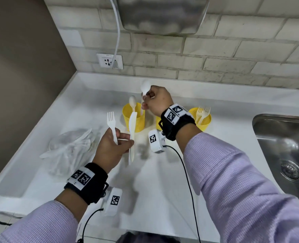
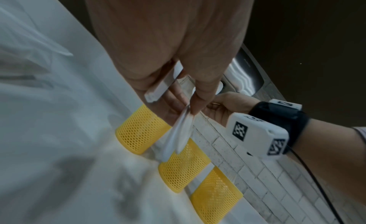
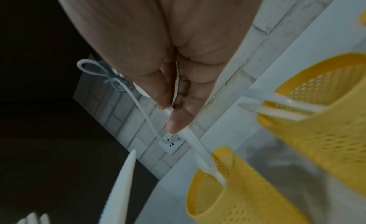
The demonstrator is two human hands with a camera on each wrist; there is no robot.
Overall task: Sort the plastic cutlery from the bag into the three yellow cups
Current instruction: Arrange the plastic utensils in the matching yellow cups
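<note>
My right hand (image 1: pixel 147 100) pinches a white plastic spoon (image 1: pixel 145 87) bowl-up, and the handle tip (image 3: pixel 200 149) dips into the mouth of the left yellow mesh cup (image 1: pixel 133 120). Another spoon (image 1: pixel 132 102) stands in that cup. My left hand (image 1: pixel 124 139) hovers in front of the cup, gripping a white fork (image 1: pixel 111 123) and a white knife (image 1: pixel 132 130), both upright. The right cup (image 1: pixel 202 120) holds forks. My right wrist hides most of the middle cup (image 1: pixel 158 122), which holds two white pieces (image 3: pixel 277 105). The clear bag (image 1: pixel 71 148) with more cutlery lies to the left.
The white counter (image 1: pixel 162 181) meets a brick wall with a socket (image 1: pixel 110 61) and a plugged cable. A steel sink (image 1: pixel 285 146) is sunk in at the right. A steel appliance (image 1: pixel 162 14) hangs above the cups. Black cables trail from both wrist cameras.
</note>
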